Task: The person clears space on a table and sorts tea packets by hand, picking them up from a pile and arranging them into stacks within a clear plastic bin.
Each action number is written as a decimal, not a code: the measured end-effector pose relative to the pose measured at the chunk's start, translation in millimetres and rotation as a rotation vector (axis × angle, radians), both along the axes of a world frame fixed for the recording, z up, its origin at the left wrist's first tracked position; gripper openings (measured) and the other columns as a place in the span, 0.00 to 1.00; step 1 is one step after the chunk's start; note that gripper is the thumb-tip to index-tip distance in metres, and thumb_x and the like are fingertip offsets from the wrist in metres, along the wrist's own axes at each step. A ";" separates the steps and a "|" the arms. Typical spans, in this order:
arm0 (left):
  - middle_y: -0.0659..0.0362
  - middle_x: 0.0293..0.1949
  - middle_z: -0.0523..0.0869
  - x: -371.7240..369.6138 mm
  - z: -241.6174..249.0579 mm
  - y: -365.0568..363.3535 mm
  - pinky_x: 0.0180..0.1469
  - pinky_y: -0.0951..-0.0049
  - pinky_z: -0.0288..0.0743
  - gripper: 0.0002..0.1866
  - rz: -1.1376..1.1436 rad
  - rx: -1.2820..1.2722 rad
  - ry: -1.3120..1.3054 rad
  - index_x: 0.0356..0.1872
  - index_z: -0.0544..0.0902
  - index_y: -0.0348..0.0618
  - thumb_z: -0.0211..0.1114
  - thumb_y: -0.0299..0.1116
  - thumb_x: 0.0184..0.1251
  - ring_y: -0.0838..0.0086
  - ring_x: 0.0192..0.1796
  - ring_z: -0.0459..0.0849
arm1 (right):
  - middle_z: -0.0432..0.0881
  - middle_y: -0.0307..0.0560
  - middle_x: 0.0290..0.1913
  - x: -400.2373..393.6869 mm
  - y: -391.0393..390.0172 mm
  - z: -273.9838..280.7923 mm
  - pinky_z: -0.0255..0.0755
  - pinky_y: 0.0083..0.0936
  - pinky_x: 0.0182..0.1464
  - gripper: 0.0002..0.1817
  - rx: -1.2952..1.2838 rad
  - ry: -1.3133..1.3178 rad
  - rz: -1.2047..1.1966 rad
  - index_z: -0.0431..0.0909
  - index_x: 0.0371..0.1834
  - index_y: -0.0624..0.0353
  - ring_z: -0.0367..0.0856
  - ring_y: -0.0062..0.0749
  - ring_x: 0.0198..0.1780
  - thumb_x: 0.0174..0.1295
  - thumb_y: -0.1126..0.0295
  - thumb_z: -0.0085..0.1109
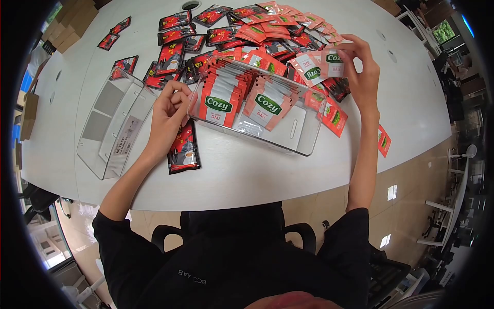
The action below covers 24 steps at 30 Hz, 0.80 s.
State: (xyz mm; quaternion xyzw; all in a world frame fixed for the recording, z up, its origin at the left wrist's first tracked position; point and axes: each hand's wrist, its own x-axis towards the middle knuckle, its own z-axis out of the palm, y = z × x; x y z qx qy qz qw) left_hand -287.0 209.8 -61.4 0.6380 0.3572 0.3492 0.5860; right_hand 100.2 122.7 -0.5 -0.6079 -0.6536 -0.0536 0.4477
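Note:
My left hand (pixel 172 103) is closed on the left end of a clear plastic bin (pixel 304 133), which sits tilted toward me on the table. Inside it stand two rows of Cozy tea sachets: red ones (pixel 218 100) marked "Dâu" at the left and pinkish ones (pixel 268 103) marked "Đào" beside them. The bin's right part shows bare plastic. Above its right end, my right hand (pixel 362 72) pinches a pink Cozy sachet (pixel 333 64) between thumb and fingers. Another Cozy sachet (pixel 309 69) lies just left of it, on the pile.
A second clear bin (pixel 105 129) with a printed label stands at the left. Black-and-red packets (pixel 172 56) and pink-orange sachets (pixel 278 26) are heaped behind the bin. One black packet (pixel 183 149) lies near the front; a lone sachet (pixel 384 141) is near the right edge.

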 end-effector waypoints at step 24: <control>0.73 0.25 0.72 0.1 1.5 -0.2 0.28 0.86 0.57 0.07 -0.003 0.007 0.026 0.46 0.74 0.47 0.63 0.34 0.79 0.93 0.27 0.67 | 0.88 0.37 0.32 4.0 -15.4 16.6 0.76 0.29 0.37 0.25 -0.736 -0.111 -0.290 0.83 0.46 0.50 0.86 0.24 0.33 0.50 0.52 0.80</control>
